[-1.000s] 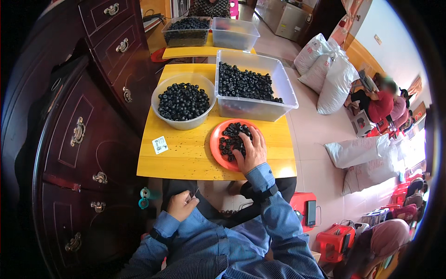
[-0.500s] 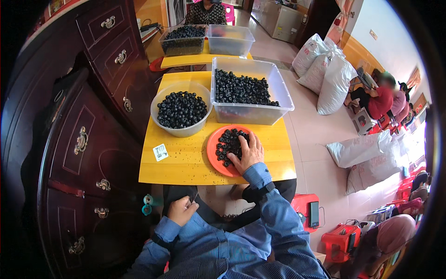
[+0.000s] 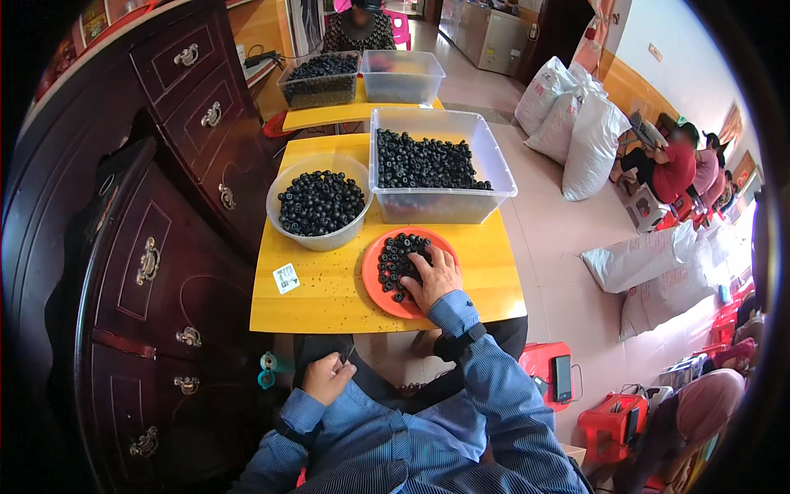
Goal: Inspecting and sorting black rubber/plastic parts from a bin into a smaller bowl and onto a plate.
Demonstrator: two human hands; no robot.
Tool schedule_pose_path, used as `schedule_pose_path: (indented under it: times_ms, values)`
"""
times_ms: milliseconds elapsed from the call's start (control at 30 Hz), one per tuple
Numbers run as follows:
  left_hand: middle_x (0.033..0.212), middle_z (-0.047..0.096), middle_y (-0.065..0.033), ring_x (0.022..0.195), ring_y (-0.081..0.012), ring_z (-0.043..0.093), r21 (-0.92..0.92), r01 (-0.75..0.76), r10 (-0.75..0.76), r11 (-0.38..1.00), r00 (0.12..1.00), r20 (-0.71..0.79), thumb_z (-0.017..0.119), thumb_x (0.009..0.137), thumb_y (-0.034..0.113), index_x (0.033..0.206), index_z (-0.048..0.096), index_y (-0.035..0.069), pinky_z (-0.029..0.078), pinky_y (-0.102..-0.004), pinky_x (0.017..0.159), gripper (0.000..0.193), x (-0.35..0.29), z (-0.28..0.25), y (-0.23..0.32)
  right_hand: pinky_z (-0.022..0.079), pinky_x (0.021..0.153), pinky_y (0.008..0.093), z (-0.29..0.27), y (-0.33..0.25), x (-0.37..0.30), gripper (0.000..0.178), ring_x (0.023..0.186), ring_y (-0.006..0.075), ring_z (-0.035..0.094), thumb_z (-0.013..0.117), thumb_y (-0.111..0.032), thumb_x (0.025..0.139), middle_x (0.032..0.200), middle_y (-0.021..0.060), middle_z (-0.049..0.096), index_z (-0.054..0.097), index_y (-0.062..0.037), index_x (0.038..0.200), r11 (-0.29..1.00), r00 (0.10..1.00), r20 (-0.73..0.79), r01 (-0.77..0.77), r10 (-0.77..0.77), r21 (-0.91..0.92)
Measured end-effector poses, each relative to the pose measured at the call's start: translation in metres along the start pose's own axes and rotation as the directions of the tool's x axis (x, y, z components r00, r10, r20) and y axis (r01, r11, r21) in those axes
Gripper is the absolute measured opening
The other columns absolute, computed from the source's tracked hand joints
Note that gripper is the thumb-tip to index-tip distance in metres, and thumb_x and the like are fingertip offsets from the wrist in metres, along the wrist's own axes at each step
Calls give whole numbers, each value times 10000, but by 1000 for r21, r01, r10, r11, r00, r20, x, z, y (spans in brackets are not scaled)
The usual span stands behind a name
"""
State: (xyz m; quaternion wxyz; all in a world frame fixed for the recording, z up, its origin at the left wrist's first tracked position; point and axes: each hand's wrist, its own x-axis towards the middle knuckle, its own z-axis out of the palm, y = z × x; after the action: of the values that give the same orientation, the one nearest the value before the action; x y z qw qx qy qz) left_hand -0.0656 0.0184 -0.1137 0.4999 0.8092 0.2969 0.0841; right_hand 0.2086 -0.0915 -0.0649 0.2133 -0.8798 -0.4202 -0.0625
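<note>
My right hand (image 3: 436,276) rests over the right part of an orange plate (image 3: 380,296), its fingers apart and bent down among small black rings (image 3: 401,262). None can be seen gripped in it, though the fingertips are partly hidden. Over my left thigh, below the table edge, my left hand (image 3: 327,378) is closed on a thin pointed tool (image 3: 348,354); most of it is inside the fist. Behind the plate stand a round clear tub (image 3: 326,241) and a large clear rectangular bin (image 3: 444,209), both holding many more black rings.
A white label (image 3: 286,278) and dark crumbs lie on the yellow table (image 3: 329,309). Across a second table with two bins (image 3: 401,81) sits another person. Dark drawers (image 3: 140,272) flank the left. White sacks (image 3: 591,148), red stools (image 3: 613,424) and several people are on the right.
The view has shifted slightly. My right hand has drawn a little toward the near right side of the plate, uncovering more rings. My left hand stays closed over the thigh.
</note>
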Motion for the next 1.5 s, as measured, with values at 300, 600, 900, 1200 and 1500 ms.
schedule_pose_path:
  times_ms: [300, 600, 900, 1200, 1500]
  values:
    - [642, 597, -94, 596, -182, 592, 36, 12, -12, 999, 1000, -2, 713, 818, 192, 805, 609, 0, 472, -320, 573, 218, 1, 1, -4, 470, 959, 424, 2, -3, 2, 423, 1120, 337, 527, 667, -305, 862, 1228, 153, 517, 584, -116, 1232, 999, 998, 64, -31, 28, 40]
    - [682, 629, -153, 635, -276, 651, 30, 36, -36, 999, 999, 17, 714, 822, 238, 804, 603, 0, 496, -357, 600, 263, 0, 0, -7, 473, 963, 422, 2, -5, 3, 419, 1137, 345, 540, 642, -310, 884, 1210, 170, 537, 558, -114, 1244, 998, 996, 80, -38, 34, 48]
    - [716, 653, -143, 659, -264, 660, 32, 25, -26, 999, 1000, 17, 714, 819, 223, 857, 633, 10, 506, -350, 619, 231, 0, -1, -5, 537, 834, 424, 4, -3, 18, 266, 979, 353, 631, 622, -274, 906, 1110, 155, 583, 569, -153, 1137, 998, 993, 114, -25, 19, 49]
    - [735, 655, -157, 670, -261, 663, 34, 49, -50, 998, 998, 24, 709, 827, 209, 838, 611, -8, 513, -347, 628, 238, 1, -3, 1, 549, 781, 446, -4, -6, 21, 227, 921, 364, 648, 604, -252, 917, 1062, 151, 608, 572, -167, 1124, 989, 993, 114, 2, -19, 149]
    - [715, 635, -170, 663, -295, 655, 30, 1, -1, 1000, 1000, 9, 705, 831, 239, 776, 551, -13, 504, -366, 622, 300, 0, -2, 3, 533, 785, 415, 2, 4, 23, 268, 900, 334, 650, 610, -184, 907, 1007, 148, 632, 593, -147, 1172, 948, 997, -27, 76, -71, 309]
